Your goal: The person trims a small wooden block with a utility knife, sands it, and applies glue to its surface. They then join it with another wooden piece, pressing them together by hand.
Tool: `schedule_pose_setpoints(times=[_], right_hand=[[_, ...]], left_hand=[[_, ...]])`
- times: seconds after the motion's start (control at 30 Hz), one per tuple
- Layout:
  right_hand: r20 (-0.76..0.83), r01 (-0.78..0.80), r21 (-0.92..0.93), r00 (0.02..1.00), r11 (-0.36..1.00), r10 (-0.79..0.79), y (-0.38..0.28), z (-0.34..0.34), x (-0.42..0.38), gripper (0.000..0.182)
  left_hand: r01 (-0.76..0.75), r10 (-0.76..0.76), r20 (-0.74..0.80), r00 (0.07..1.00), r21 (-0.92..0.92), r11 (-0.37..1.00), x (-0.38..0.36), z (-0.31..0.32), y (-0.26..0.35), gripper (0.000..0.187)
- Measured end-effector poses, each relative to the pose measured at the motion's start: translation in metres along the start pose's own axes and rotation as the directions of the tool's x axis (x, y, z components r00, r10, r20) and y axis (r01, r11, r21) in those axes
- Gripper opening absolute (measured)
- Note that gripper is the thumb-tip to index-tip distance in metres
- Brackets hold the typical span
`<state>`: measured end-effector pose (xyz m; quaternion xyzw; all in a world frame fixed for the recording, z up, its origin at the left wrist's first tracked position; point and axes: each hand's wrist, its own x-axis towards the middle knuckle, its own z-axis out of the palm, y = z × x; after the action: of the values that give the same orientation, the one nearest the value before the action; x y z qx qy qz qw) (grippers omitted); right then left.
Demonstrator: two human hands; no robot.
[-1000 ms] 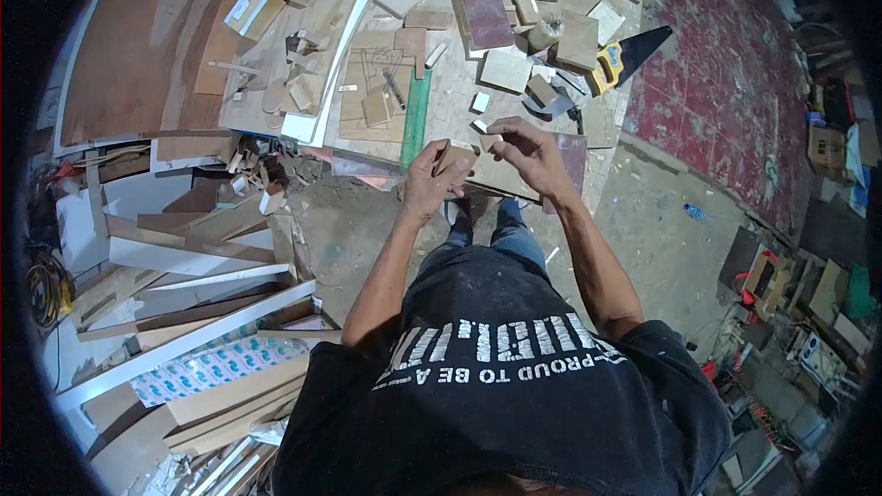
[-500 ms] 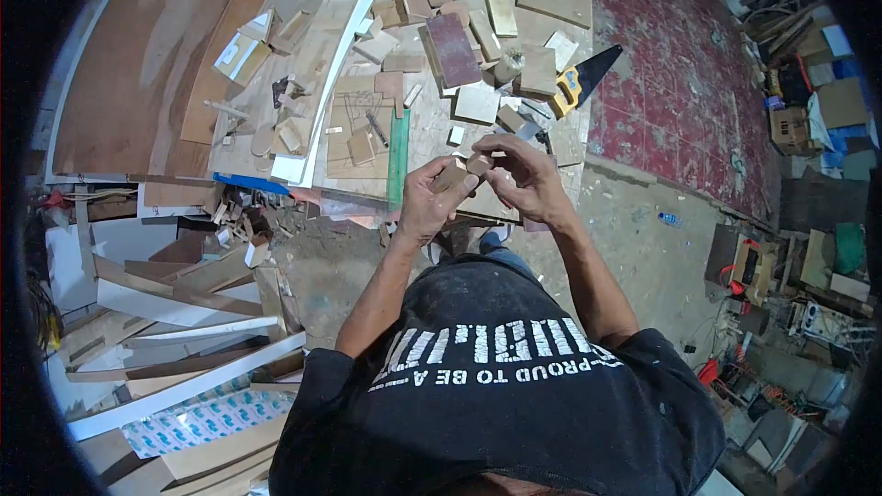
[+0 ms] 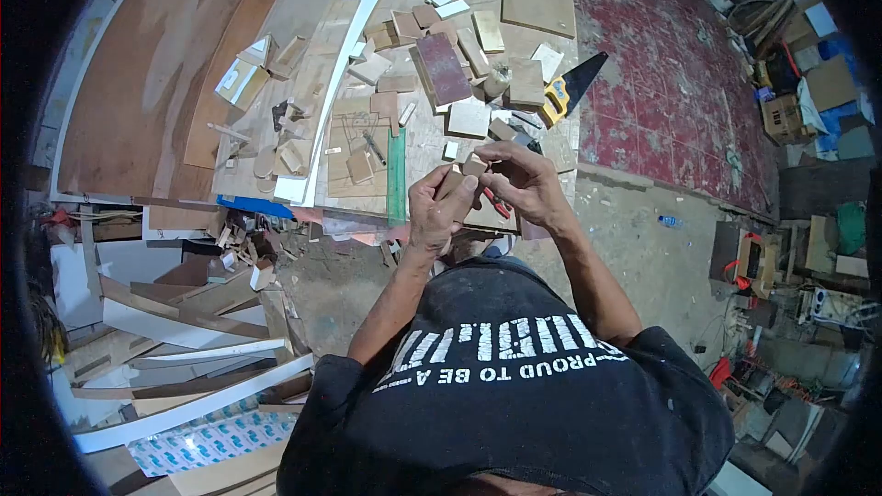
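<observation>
Close to the near edge of the workbench, my left hand (image 3: 438, 211) is closed around a small wooden block (image 3: 449, 186). Thumb and fingers of my right hand (image 3: 531, 186) pinch another small wooden block (image 3: 475, 164), held right up against the first. Just below the hands lies a red-handled tool (image 3: 497, 203), partly hidden by the fingers. A small white-faced block (image 3: 451, 151) rests on the bench past my left fingertips. Left of it are a green ruler (image 3: 396, 176) and a board with pencil lines (image 3: 349, 165), with a pen (image 3: 375, 148) on top.
Several wood offcuts and a maroon sanding block-like piece (image 3: 444, 69) cover the bench. A yellow-handled handsaw (image 3: 571, 90) lies at its right side. Long boards (image 3: 165, 64) stretch away at the left. Scrap strips (image 3: 193, 340) pile up on the floor at lower left.
Both hands stay together with the blocks, with slight finger movement. The red-handled tool now shows between them. The whole view has shifted a little.
</observation>
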<state>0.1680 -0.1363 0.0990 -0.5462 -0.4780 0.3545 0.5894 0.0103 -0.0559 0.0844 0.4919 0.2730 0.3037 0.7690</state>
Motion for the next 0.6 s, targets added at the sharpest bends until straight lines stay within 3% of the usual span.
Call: schedule_pose_setpoints(times=[0.07,0.13,0.17,0.23,0.3,0.33,0.4,0.47,0.53,0.6], right_hand=[[0.065,-0.084,0.060,0.995,0.995,0.080,-0.007,-0.005,-0.001,0.032],[0.086,-0.091,0.079,0.993,0.993,0.085,-0.010,-0.010,0.001,0.032],[0.110,-0.100,0.096,0.990,0.990,0.090,-0.010,-0.013,0.002,0.032],[0.104,-0.097,0.128,0.991,0.987,0.084,-0.004,-0.018,0.003,0.032],[0.094,-0.091,0.159,0.993,0.983,0.076,0.002,-0.024,0.005,0.031],[0.116,-0.170,0.168,0.982,0.971,0.152,0.004,-0.026,0.006,0.031],[0.139,-0.261,0.176,0.961,0.949,0.239,0.009,-0.031,0.006,0.030],[0.117,-0.228,0.188,0.971,0.955,0.209,0.010,-0.035,0.005,0.030],[0.099,-0.195,0.199,0.979,0.960,0.178,0.012,-0.038,0.004,0.030],[0.001,-0.121,0.231,0.992,0.965,0.124,0.012,-0.041,0.003,0.028]], left_hand=[[0.073,-0.072,0.015,0.997,-0.069,0.995,0.001,0.000,0.000,0.023],[0.215,-0.193,0.106,0.975,-0.271,0.938,0.002,-0.001,-0.003,0.026],[0.219,-0.197,0.107,0.975,-0.268,0.938,0.002,0.000,-0.005,0.026],[0.344,-0.315,0.140,0.939,-0.431,0.834,0.002,0.009,-0.003,0.028],[0.405,-0.334,0.230,0.914,-0.489,0.773,0.006,0.009,-0.008,0.029],[0.463,-0.341,0.314,0.886,-0.541,0.702,0.007,0.010,-0.011,0.031],[0.465,-0.339,0.319,0.885,-0.579,0.670,0.008,0.016,-0.015,0.031],[0.459,-0.331,0.318,0.888,-0.617,0.639,0.012,0.018,-0.020,0.032],[0.536,-0.221,0.500,0.838,-0.675,0.507,0.019,0.016,-0.027,0.035],[0.508,-0.208,0.469,0.858,-0.723,0.467,0.021,0.024,-0.031,0.036]])
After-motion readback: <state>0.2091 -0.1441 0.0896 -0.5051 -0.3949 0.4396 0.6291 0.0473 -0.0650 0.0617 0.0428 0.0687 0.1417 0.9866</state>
